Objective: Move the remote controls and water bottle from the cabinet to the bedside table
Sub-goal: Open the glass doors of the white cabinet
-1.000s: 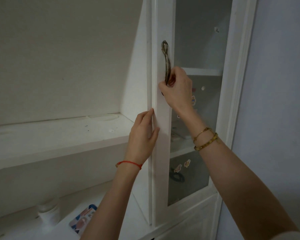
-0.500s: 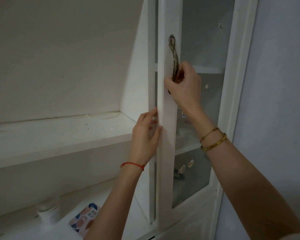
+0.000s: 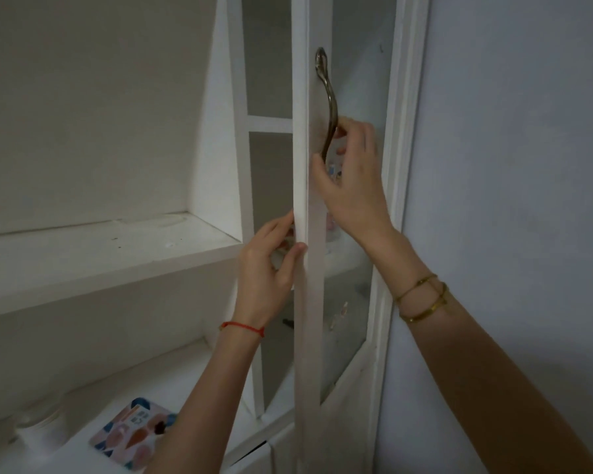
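A tall white cabinet door with a glass pane stands partly open, edge toward me. My right hand is curled around the lower end of its curved metal handle. My left hand pinches the door's free edge, thumb on the front, fingers behind. Through the gap and the glass I see white inner shelves and a small dark thing low inside. No remote control or water bottle can be made out; the cabinet's inside is dim and mostly hidden by the door.
An open white shelf runs to the left of the cabinet. On the ledge below lie a colourful flat packet and a pale round jar. A plain grey wall rises close on the right.
The door has swung further open toward me, widening the gap at its left edge. Both hands have kept their hold and moved to the right with it.
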A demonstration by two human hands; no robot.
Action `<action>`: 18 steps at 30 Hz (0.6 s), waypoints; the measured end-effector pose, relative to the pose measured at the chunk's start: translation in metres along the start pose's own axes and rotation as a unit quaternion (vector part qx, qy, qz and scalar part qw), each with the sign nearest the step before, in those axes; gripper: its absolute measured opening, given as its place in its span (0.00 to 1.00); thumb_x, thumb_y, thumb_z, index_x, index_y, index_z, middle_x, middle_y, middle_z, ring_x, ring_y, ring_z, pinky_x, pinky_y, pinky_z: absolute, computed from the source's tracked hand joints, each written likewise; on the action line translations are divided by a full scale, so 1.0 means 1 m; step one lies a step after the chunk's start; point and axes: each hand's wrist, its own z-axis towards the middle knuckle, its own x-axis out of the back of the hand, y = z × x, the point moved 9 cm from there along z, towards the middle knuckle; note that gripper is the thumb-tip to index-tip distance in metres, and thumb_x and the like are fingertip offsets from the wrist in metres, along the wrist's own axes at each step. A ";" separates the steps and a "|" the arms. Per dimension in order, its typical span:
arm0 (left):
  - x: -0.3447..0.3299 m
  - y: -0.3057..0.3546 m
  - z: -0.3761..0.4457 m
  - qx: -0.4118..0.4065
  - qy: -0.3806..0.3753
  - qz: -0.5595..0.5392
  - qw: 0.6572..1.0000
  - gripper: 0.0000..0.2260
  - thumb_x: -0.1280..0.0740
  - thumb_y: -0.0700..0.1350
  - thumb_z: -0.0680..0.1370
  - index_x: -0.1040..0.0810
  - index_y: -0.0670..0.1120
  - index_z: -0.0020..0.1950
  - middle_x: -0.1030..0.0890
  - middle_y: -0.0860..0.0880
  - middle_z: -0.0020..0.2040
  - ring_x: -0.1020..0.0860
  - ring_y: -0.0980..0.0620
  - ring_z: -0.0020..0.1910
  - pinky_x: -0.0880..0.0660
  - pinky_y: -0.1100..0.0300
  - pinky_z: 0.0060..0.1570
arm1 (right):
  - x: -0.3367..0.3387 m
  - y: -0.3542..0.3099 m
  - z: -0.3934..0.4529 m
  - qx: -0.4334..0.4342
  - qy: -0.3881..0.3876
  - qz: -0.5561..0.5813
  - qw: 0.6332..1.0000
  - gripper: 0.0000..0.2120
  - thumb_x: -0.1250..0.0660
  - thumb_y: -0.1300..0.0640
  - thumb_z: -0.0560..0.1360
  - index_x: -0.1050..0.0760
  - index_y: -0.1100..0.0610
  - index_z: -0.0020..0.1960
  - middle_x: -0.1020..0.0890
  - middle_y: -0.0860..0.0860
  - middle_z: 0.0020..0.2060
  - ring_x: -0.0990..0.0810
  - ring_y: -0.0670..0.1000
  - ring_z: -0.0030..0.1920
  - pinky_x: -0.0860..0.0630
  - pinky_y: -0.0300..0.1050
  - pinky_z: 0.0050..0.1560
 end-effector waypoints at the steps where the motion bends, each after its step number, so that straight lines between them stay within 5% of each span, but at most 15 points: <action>1: -0.002 0.003 -0.001 -0.003 0.000 -0.007 1.000 0.20 0.31 0.41 0.77 0.26 0.43 0.69 0.20 0.48 0.60 0.21 0.54 0.57 0.22 0.52 0.58 | 0.002 -0.001 -0.003 0.006 -0.008 -0.009 1.000 0.24 0.36 0.52 0.78 0.36 0.60 0.71 0.30 0.54 0.63 0.29 0.50 0.62 0.27 0.46 0.64; 6: -0.017 0.026 -0.009 -0.027 -0.010 -0.044 0.999 0.19 0.30 0.40 0.77 0.25 0.42 0.68 0.20 0.48 0.60 0.21 0.54 0.58 0.23 0.52 0.58 | 0.027 -0.007 -0.017 0.029 -0.013 -0.074 0.997 0.39 0.37 0.45 0.79 0.51 0.61 0.80 0.41 0.56 0.76 0.42 0.47 0.74 0.48 0.31 0.73; 12: -0.042 0.055 -0.017 -0.048 -0.009 -0.079 0.996 0.20 0.29 0.40 0.76 0.24 0.40 0.67 0.20 0.48 0.59 0.22 0.55 0.59 0.26 0.61 0.60 | 0.070 0.001 -0.024 0.036 -0.009 -0.159 0.987 0.38 0.38 0.43 0.79 0.50 0.60 0.80 0.42 0.54 0.79 0.43 0.51 0.77 0.43 0.53 0.77; 18: -0.069 0.075 -0.021 -0.089 -0.011 -0.107 0.990 0.22 0.27 0.39 0.74 0.25 0.39 0.67 0.22 0.47 0.59 0.24 0.58 0.60 0.30 0.66 0.61 | 0.102 0.019 -0.029 0.020 -0.036 -0.215 0.976 0.37 0.45 0.39 0.81 0.52 0.58 0.80 0.44 0.53 0.80 0.44 0.54 0.79 0.43 0.58 0.77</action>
